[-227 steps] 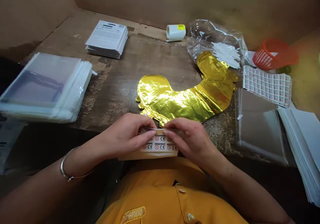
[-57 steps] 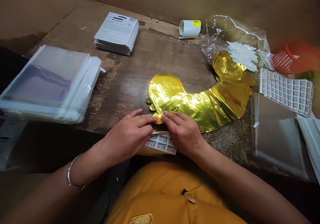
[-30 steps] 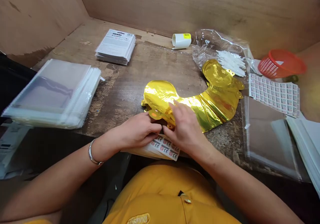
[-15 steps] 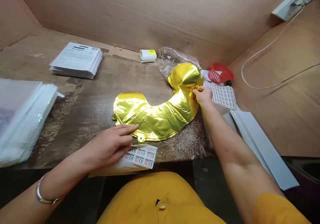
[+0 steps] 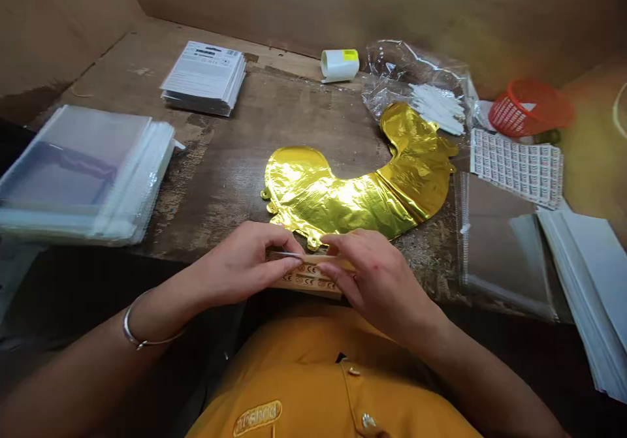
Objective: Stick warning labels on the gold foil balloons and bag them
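Head view: the sticker sheet sits bent between my hands at the front edge of the table. My left hand pinches its upper edge; my right hand is half curled, and I can't tell whether it grips anything. Bending too sharply could crease the sheet; the gold foil, just beyond, could snag a loose sticker.

My left hand is pinching a sticker sheet marked CE at the near edge of the desk, and my right hand is curling over its other side. Just beyond, a curved gold foil piece is lying flat, its far end reaching white strips. Printed cards are sitting stacked at back left.
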The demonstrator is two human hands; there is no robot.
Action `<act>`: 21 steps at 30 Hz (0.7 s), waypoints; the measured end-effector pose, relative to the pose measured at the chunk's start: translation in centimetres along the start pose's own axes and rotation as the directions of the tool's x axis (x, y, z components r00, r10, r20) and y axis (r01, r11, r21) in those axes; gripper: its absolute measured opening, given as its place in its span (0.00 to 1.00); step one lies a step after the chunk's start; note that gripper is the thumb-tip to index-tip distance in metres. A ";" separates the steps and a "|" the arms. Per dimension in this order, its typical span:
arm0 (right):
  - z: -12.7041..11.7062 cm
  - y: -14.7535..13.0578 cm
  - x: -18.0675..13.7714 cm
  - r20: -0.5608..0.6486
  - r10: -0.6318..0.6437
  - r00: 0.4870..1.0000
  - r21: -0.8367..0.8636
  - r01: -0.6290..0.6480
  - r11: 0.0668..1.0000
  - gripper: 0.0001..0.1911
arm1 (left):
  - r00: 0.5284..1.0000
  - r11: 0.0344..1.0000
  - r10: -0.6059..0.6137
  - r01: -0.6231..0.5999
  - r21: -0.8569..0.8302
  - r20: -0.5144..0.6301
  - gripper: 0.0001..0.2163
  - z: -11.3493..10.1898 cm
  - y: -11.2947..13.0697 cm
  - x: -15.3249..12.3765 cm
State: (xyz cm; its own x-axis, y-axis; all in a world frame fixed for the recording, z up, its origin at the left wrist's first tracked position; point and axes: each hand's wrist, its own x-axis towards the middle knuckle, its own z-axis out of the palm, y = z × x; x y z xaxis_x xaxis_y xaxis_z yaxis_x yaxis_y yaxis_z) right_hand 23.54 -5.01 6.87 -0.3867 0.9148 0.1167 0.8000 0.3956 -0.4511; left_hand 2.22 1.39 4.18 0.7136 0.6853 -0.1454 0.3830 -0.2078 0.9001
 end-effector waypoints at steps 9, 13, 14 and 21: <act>0.3 3.0 0.5 0.233 0.229 0.945 0.288 -0.292 0.912 0.09 | 0.879 0.610 -0.476 0.307 -0.731 -0.028 0.15 3.3 -1.7 -1.4; 0.8 0.7 0.6 -0.179 0.025 0.984 -0.070 -0.038 0.997 0.09 | 0.859 0.601 -0.502 0.261 -0.755 -0.103 0.14 4.2 -1.2 -1.5; 1.1 0.0 0.6 -0.211 -0.042 0.977 -0.110 0.019 0.994 0.10 | 0.857 0.615 -0.500 0.252 -0.747 -0.122 0.13 4.3 -1.0 -1.5; 3.2 -1.3 0.9 -0.182 0.020 0.983 0.037 -0.013 0.999 0.06 | 0.902 0.715 -0.389 0.169 -0.678 -0.185 0.11 4.7 -1.0 -1.9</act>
State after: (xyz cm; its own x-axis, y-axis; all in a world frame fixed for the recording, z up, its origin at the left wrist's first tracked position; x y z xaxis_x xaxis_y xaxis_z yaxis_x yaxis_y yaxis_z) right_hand 20.67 -4.95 4.69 -0.2812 0.9219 0.2666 0.7872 0.3805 -0.4853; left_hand 3.28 -2.99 1.59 0.3860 0.8286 -0.4056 -0.0033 0.4409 0.8976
